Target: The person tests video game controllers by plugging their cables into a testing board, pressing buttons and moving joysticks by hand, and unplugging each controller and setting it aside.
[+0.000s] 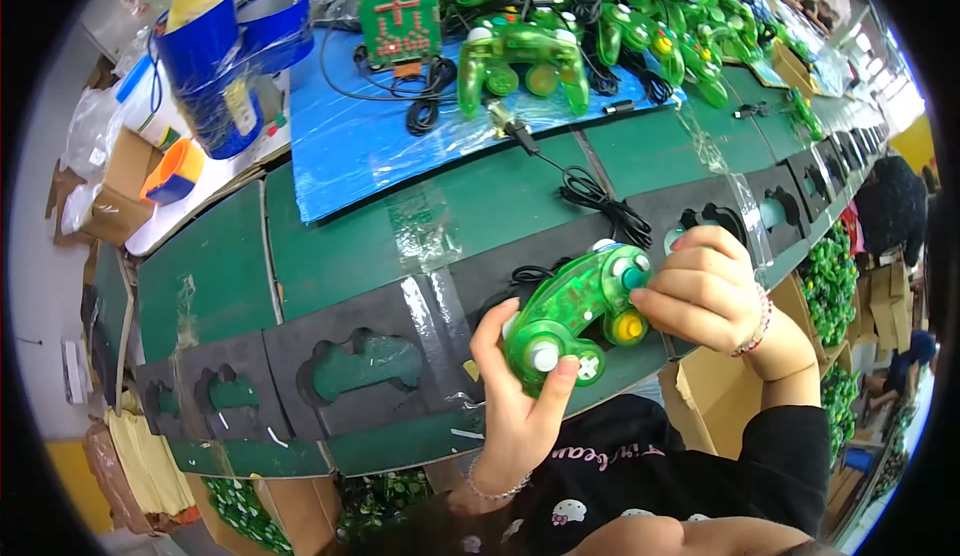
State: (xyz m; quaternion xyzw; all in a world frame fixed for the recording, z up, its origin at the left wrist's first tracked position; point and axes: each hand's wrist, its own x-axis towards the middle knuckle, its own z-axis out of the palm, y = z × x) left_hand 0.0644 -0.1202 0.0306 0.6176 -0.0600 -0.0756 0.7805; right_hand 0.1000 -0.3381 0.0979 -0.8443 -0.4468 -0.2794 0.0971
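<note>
Head view: we see the green controller [575,306] above the tabletop [355,241], left hand [525,396] clamped on its grip, right hand [705,291] curled at its buttons, its hold unclear; firm left support should steady it. Beyond, a coiled cord [605,201] could snag; more controllers [525,46] crowd a blue sheet [350,156].

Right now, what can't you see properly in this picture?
In the head view:
Underside of the translucent green plastic controller: turned away.
Some fingers of the bare left hand: behind that controller.
Palm of the bare right hand: behind curled fingers.
Brown cardboard box: cut off by lower edge.
</note>
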